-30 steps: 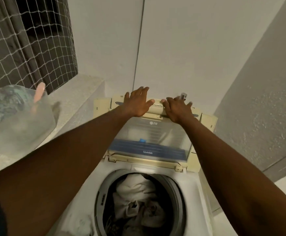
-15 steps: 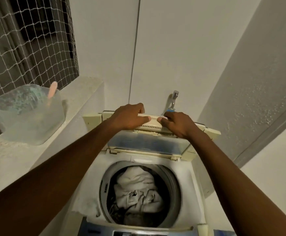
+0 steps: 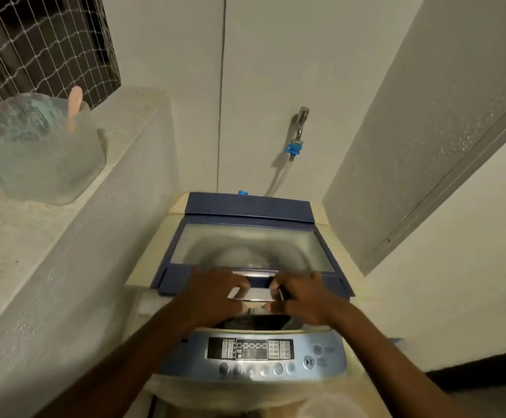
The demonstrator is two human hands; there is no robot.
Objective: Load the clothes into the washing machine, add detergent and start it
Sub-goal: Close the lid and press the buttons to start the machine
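The top-loading washing machine [image 3: 333, 384] stands below me, its blue-framed glass lid [image 3: 245, 245] nearly flat over the drum. My left hand [image 3: 212, 292] and my right hand [image 3: 303, 292] both grip the silver handle [image 3: 256, 294] at the lid's front edge. A narrow dark gap under the handle still shows the drum; the clothes inside are mostly hidden. The control panel [image 3: 251, 349] with its buttons faces me at the front. A clear tub of detergent powder [image 3: 37, 149] with a pink scoop [image 3: 74, 105] sits on the ledge to the left.
A concrete ledge [image 3: 49, 230] runs along the left side, under a netted window [image 3: 34, 43]. A wall tap [image 3: 298, 128] with a blue connector and hose hangs behind the machine. A wall stands close on the right.
Both hands have pulled the lid from upright at the back down and forward until it lies almost shut. My view has tilted down, bringing the control panel into sight.
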